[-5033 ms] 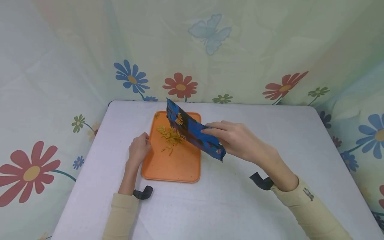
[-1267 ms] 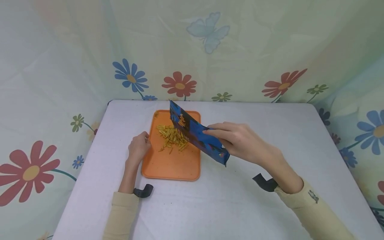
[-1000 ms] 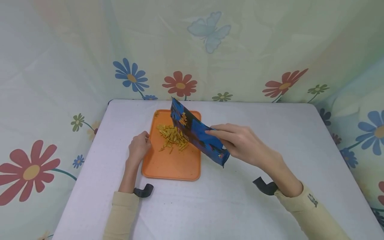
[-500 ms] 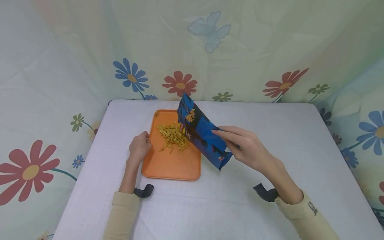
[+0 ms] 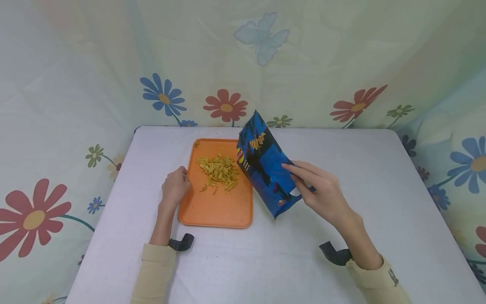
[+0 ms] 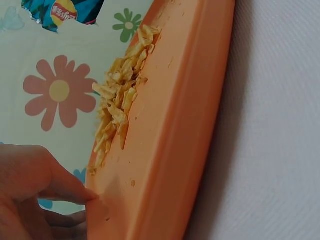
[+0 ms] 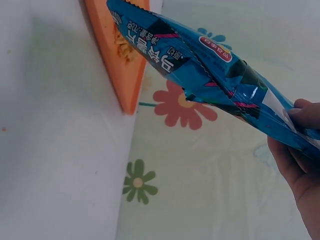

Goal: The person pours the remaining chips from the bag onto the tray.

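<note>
My right hand (image 5: pixel 322 190) pinches a blue chip bag (image 5: pixel 265 169) by its side, fingers on the front face and thumb near the torn lower edge. The bag stands tilted over the right edge of an orange tray (image 5: pixel 216 211). In the right wrist view the bag (image 7: pixel 210 70) looks flattened. A heap of yellow potato chips (image 5: pixel 218 171), cut in strips, lies in the tray's middle. My left hand (image 5: pixel 176 185) grips the tray's left rim; in the left wrist view the thumb of the left hand (image 6: pixel 35 185) presses on the rim.
A white-covered table (image 5: pixel 284 257) carries the tray. Behind it hangs a flowered curtain (image 5: pixel 311 63), which also closes off both sides. Crumbs lie on the tray and a few specks on the cloth. Black bands circle both wrists.
The chip heap grew between the oldest frame and about a second ago. Since then my right hand has moved the bag rightward and turned its front face more upward. The left hand stays put.
</note>
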Demonstrator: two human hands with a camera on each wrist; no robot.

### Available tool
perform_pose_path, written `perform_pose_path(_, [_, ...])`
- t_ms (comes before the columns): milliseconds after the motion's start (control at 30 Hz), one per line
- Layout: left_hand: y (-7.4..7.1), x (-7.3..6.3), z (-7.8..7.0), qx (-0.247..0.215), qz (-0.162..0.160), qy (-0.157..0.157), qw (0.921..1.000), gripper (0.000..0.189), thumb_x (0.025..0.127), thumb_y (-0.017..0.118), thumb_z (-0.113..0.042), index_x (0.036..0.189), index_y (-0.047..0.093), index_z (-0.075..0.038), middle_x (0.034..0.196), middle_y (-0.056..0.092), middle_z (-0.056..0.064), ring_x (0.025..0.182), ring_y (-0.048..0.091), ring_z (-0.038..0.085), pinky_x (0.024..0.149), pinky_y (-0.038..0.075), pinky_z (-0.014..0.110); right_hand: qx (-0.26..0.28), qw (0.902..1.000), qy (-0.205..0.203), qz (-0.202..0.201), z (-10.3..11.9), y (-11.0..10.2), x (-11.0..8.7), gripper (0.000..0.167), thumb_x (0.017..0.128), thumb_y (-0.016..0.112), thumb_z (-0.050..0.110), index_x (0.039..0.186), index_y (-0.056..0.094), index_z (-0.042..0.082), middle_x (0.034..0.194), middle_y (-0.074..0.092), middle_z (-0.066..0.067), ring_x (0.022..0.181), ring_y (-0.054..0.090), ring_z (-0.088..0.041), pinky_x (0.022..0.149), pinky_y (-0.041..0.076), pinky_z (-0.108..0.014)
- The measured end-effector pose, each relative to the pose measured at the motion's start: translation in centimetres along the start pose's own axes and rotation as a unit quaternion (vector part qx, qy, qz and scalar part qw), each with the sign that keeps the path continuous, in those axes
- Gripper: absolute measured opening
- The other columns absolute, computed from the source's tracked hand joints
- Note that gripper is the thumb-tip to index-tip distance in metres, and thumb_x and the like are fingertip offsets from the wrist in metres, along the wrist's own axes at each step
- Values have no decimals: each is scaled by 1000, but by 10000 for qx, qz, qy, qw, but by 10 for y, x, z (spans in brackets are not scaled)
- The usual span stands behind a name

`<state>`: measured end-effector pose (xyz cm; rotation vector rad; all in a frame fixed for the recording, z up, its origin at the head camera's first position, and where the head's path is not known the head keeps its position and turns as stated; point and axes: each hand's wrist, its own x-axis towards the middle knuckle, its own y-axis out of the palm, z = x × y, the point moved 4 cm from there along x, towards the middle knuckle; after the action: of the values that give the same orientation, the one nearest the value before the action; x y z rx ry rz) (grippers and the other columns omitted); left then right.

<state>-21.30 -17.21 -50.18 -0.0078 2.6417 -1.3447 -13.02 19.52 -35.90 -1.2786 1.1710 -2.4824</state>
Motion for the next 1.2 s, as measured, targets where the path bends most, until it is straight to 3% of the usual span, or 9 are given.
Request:
perform_pose_path(300, [0, 0, 1, 53, -3, 117, 9999, 29, 97, 51, -2, 122, 61, 6, 90, 70, 19, 61, 56, 20, 54, 43, 29, -155, 9989, 369, -225, -9, 2, -21, 47, 75, 77, -20, 118, 75, -1, 114, 74, -18, 87, 74, -28, 81, 50, -7])
perform_pose_path(800, [1, 2, 2, 37, 6, 109, 9999, 29, 96, 51, -3, 122, 62, 5, 87, 68, 17, 61, 55, 19, 54, 42, 29, -359, 9968, 478, -534, -20, -11, -45, 52, 70, 77, -23, 118, 75, -2, 115, 74, -19, 70, 70, -24, 58, 45, -11])
perform_pose_path(1200, [3, 1, 2, 15, -108, 119, 9999, 29, 96, 51, -2, 121, 62, 6, 82, 66, 14, 60, 54, 19, 53, 41, 28, -711, 9926, 746, -640, -31, -28, -56, 54, 68, 77, -26, 116, 76, -2, 110, 75, -19, 72, 71, -27, 65, 45, -6])
